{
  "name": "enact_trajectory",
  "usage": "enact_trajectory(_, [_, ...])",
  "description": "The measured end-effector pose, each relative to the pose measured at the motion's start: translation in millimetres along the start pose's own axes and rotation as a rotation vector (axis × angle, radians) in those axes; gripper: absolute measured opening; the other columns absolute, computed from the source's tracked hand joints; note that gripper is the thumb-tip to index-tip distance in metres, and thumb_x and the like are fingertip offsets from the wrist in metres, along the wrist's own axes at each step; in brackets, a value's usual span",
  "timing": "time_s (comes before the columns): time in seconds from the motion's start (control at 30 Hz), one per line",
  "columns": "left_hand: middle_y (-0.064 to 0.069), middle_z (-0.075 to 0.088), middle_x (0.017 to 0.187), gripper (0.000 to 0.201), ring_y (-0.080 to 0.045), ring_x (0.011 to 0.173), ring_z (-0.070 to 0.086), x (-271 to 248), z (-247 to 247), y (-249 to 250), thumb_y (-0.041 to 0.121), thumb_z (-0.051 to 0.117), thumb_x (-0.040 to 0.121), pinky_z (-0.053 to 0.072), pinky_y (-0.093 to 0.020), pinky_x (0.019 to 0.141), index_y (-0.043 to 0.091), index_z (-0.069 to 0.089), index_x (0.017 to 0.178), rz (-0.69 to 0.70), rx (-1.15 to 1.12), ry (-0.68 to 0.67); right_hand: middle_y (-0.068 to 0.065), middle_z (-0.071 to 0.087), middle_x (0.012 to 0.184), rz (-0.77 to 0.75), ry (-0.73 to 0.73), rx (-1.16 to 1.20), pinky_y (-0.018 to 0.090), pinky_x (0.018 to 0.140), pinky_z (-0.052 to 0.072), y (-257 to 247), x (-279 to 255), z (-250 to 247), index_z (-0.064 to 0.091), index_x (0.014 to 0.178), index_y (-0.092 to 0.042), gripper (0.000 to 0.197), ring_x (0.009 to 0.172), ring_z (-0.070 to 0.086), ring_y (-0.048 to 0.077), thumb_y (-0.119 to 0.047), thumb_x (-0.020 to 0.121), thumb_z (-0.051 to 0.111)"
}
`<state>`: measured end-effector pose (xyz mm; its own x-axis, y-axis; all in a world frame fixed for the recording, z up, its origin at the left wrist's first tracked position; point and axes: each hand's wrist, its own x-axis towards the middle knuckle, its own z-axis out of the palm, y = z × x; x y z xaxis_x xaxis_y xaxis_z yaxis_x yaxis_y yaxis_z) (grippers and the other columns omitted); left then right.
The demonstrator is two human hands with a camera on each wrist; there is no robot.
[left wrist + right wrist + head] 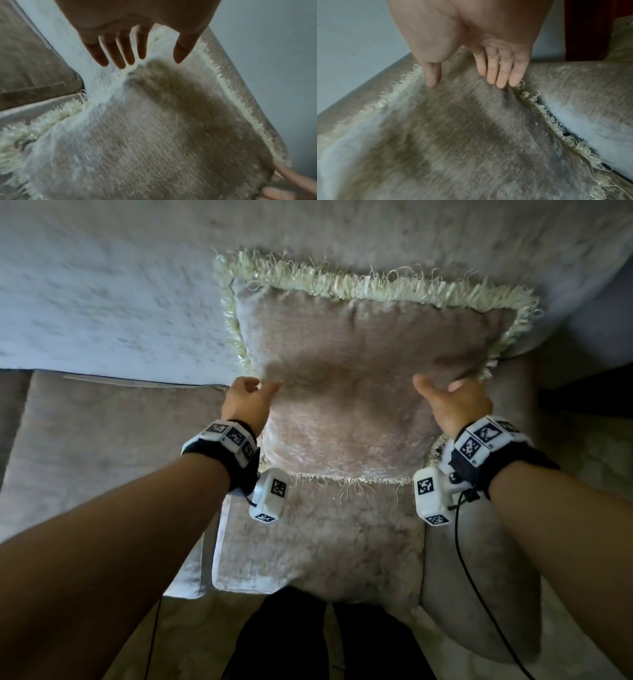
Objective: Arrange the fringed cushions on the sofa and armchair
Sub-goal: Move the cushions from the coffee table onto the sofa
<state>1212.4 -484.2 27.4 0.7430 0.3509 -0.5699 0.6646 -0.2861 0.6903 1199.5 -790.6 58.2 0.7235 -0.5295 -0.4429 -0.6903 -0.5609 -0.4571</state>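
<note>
Since the fringed cushion point(370, 378) fills the centre of the head view and leans upright against the seat's backrest point(342, 231), it lies straight ahead of both hands, its wider axis running left to right across the frame and its cream fringe point(376, 285) showing along the top edge and down both sides. Each hand meets one side of the cushion about halfway up, so neither looks nearer than the other; the pair sits roughly level across the middle of the frame. The left hand point(246, 402) is at the cushion's left edge, and in the left wrist view its fingers point(120, 56) are straight and spread, tips touching the fringe and pile at the seam, with nothing curled around the fabric. The right hand point(452, 402) is at the right edge; in the right wrist view its fingers point(501, 70) are straight and close together, laid on the pile just beside the fringe, thumb apart and pointing down onto the fabric. Both hands thus seem flat and pressing rather than gripping. My judgement is that the cushion is being squared and plumped in place at the right end of the seat cushion point(318, 542), beside the padded arm point(479, 577) at lower right.
</note>
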Motion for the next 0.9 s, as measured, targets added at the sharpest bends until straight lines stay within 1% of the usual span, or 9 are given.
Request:
enact_trajectory(0.1, [-0.006, 0.07, 0.112, 0.042, -0.026, 0.106, 0.064, -24.2, -33.7, 6.2, 0.043, 0.069, 0.086, 0.051, -0.043, 0.1, 0.015, 0.066, 0.118, 0.022, 0.087, -0.044, 0.014, 0.07, 0.098, -0.153, -0.106, -0.074, 0.034, 0.077, 0.046, -25.1, -25.5, -12.3, 0.069, 0.094, -0.01, 0.071, 0.1, 0.068, 0.034, -0.079, 0.08, 0.06])
enact_trajectory(0.2, [-0.003, 0.072, 0.102, 0.033, -0.025, 0.1, 0.069, -55.5, -70.2, 12.1, 0.046, 0.069, 0.082, 0.055, -0.045, 0.096, 0.02, 0.069, 0.103, 0.035, 0.104, -0.021, 0.007, 0.049, 0.063, -0.275, -0.203, -0.134, 0.034, 0.063, 0.037, -58.5, -57.4, -21.3, 0.046, 0.06, -0.015, 0.064, 0.061, 0.049, 0.027, -0.072, 0.088, 0.057])
enact_trajectory(0.3, [-0.003, 0.073, 0.103, 0.026, -0.024, 0.098, 0.07, -93.2, -109.4, 13.8, 0.046, 0.069, 0.084, 0.056, -0.045, 0.093, 0.023, 0.067, 0.097, 0.055, 0.099, 0.059, 0.0, 0.036, 0.06, -0.427, -0.302, -0.202, 0.035, 0.062, 0.03, -91.6, -95.6, -30.8, 0.035, 0.06, -0.02, 0.061, 0.058, 0.037, 0.021, -0.068, 0.092, 0.054])
enact_trajectory(0.4, [-0.003, 0.072, 0.107, 0.02, -0.025, 0.101, 0.07, -141.1, -151.6, 7.5, 0.044, 0.067, 0.087, 0.056, -0.044, 0.093, 0.026, 0.067, 0.096, 0.076, 0.091, 0.152, 0.001, 0.038, 0.058, -0.599, -0.367, -0.196, 0.032, 0.057, 0.031, -117.2, -134.3, -33.9, 0.04, 0.061, -0.016, 0.056, 0.052, 0.036, 0.02, -0.056, 0.096, 0.057])
enact_trajectory(0.47, [-0.005, 0.072, 0.109, 0.014, -0.025, 0.1, 0.069, -177.3, -179.7, -1.6, 0.041, 0.066, 0.089, 0.056, -0.041, 0.089, 0.028, 0.064, 0.092, 0.075, 0.106, 0.209, 0.002, 0.046, 0.059, -0.704, -0.379, -0.241, 0.032, 0.059, 0.037, -132.0, -160.4, -30.8, 0.046, 0.064, -0.014, 0.054, 0.051, 0.042, 0.02, -0.057, 0.094, 0.06])
enact_trajectory(0.53, [-0.005, 0.072, 0.11, 0.017, -0.025, 0.098, 0.069, -212.5, -206.6, -13.1, 0.04, 0.066, 0.091, 0.054, -0.035, 0.083, 0.024, 0.063, 0.098, 0.069, 0.139, 0.257, 0.003, 0.053, 0.06, -0.792, -0.388, -0.294, 0.031, 0.056, 0.037, -149.1, -188.1, -24.5, 0.05, 0.066, -0.012, 0.058, 0.054, 0.049, 0.02, -0.064, 0.089, 0.061])
enact_trajectory(0.67, [0.002, 0.065, 0.106, 0.031, -0.02, 0.095, 0.061, -283.8, -256.0, -37.9, 0.04, 0.065, 0.093, 0.045, -0.03, 0.081, 0.019, 0.064, 0.116, 0.042, 0.211, 0.369, 0.002, 0.044, 0.053, -0.993, -0.414, -0.41, 0.03, 0.051, 0.03, -181.3, -256.9, -5.9, 0.041, 0.057, -0.016, 0.063, 0.05, 0.045, 0.022, -0.068, 0.086, 0.06])
enact_trajectory(0.77, [0.004, 0.065, 0.107, 0.035, -0.02, 0.097, 0.062, -330.3, -290.8, -65.3, 0.045, 0.066, 0.09, 0.051, -0.034, 0.089, 0.024, 0.063, 0.117, -0.006, 0.212, 0.44, 0.005, 0.051, 0.063, -1.111, -0.472, -0.456, 0.031, 0.053, 0.032, -202.1, -317.3, 13.8, 0.046, 0.061, -0.017, 0.06, 0.06, 0.05, 0.026, -0.07, 0.083, 0.064])
enact_trajectory(0.9, [0.001, 0.066, 0.106, 0.037, -0.021, 0.094, 0.062, -388.0, -332.7, -112.0, 0.042, 0.067, 0.091, 0.049, -0.031, 0.084, 0.018, 0.063, 0.119, -0.079, 0.179, 0.539, 0.006, 0.048, 0.064, -1.268, -0.55, -0.522, 0.03, 0.049, 0.027, -218.3, -403.6, 40.8, 0.039, 0.06, -0.021, 0.059, 0.067, 0.053, 0.031, -0.068, 0.082, 0.065])
